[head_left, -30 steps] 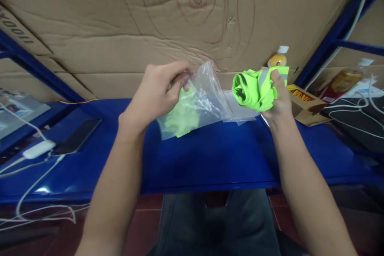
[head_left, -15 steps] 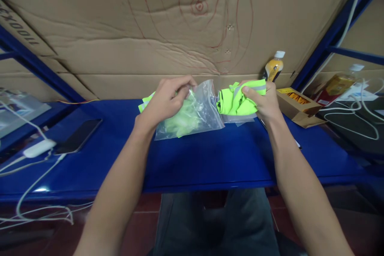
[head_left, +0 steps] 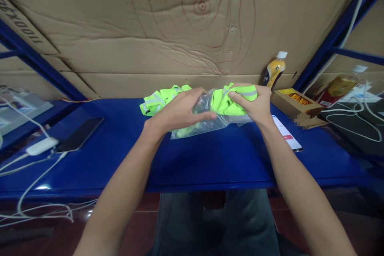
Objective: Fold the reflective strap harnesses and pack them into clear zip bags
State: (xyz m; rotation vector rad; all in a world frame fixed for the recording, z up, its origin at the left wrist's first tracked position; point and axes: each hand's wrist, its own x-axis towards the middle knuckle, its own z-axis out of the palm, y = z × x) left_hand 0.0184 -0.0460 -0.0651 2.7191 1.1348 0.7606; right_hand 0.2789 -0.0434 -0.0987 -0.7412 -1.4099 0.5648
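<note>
My left hand grips a clear plastic bag just above the blue shelf. My right hand is closed on a rolled neon-green vest with grey reflective strips, its end pushed into the mouth of the bag. The two hands almost meet. More neon-green vests lie on the shelf behind my left hand.
A dark phone and a white charger with cables lie at left. At right are a lit phone, an open cardboard box, an orange drink bottle and cables. Cardboard sheeting forms the back wall.
My right hand moved left and down with the rolled vest, bringing it to the bag's mouth. My left hand lowered the bag toward the shelf and shifted right.
</note>
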